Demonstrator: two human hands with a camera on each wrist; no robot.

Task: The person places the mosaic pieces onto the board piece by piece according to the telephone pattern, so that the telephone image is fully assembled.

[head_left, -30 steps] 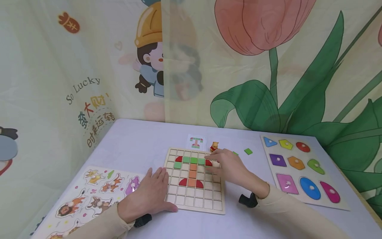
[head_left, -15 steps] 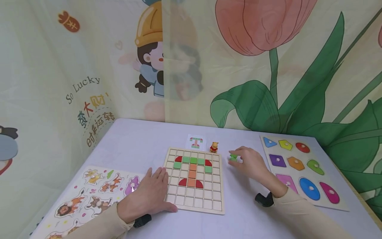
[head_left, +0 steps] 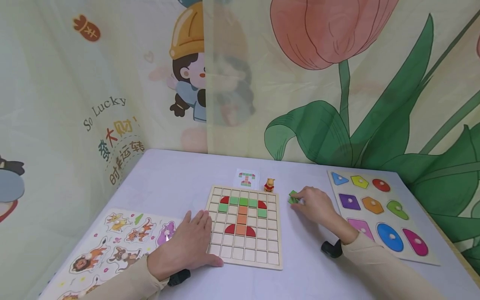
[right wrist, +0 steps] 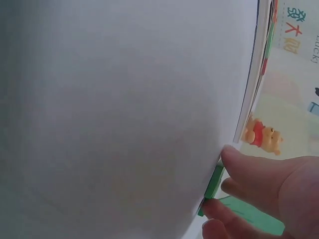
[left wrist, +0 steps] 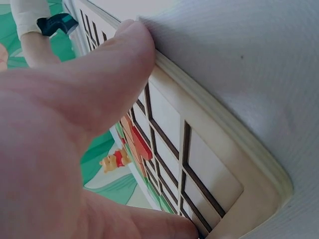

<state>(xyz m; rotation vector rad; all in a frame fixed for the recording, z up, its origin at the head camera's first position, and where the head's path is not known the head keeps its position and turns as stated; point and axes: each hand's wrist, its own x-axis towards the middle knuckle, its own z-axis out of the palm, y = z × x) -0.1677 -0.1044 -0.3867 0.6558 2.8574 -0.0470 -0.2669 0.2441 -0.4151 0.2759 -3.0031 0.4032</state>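
A wooden grid board [head_left: 244, 253] lies mid-table, bearing green, red and orange tiles set in a T-like pattern. My left hand [head_left: 189, 241] rests flat along its left edge, fingers straight; the left wrist view has the thumb [left wrist: 119, 55] against the board's rim. Right of the board, my right hand [head_left: 315, 204] pinches a small green tile [right wrist: 214, 181] between thumb and fingertips, low over the table. A second bit of green [right wrist: 201, 206] shows under the fingertips in the right wrist view.
Behind the board lie a pattern card [head_left: 246, 179] and a small bear figure [head_left: 268, 185]. An animal puzzle [head_left: 101, 246] is at the left. A shape puzzle [head_left: 382, 216] with knobs lies at the right, near the table edge.
My right hand has moved from the board's upper right to the green tiles beside it, and its fingers have closed on one. A green tile it covered on the board now shows. The left hand stays put.
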